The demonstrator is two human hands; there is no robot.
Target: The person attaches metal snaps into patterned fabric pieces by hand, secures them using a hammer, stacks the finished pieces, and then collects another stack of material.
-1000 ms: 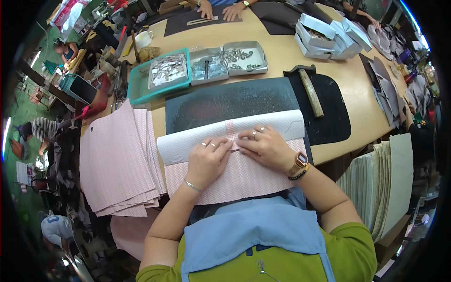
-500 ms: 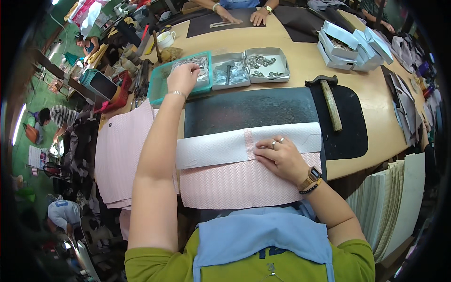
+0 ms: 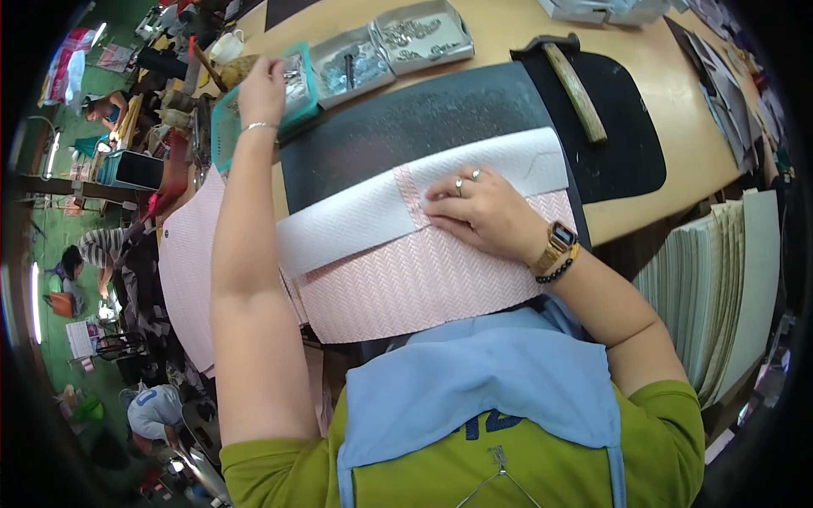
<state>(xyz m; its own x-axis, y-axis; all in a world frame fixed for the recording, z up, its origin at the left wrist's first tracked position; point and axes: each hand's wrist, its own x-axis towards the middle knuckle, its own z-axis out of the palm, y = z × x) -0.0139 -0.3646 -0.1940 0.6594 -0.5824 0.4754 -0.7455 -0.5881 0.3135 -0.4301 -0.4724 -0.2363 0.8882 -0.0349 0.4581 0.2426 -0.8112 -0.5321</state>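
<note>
A pink sheet with a herringbone texture (image 3: 406,288) lies in front of me, its far part folded over so the white backing (image 3: 339,224) faces up. A narrow pink strip (image 3: 407,190) crosses the white flap. My right hand (image 3: 487,212) rests on the sheet, its fingers drawn together at the flap's edge beside the strip. My left hand (image 3: 264,97) reaches over a teal basket (image 3: 222,140), beside small metallic pieces (image 3: 296,83). Its fingertips are pinched together; whatever lies between them is too small to make out. Beneath the sheet is a dark board (image 3: 406,127).
A hammer (image 3: 576,93) lies on a black mat (image 3: 631,152) at the right. Shallow boxes of blue pieces (image 3: 349,72) and metal fittings (image 3: 423,34) stand beyond the board. More pink sheet (image 3: 188,262) is at the left, and upright panels (image 3: 720,288) stand at the right.
The whole view has tilted and shifted, and the person across the table has left it. My left hand stays over the basket, pinched. The right hand keeps its place beside the strip.
</note>
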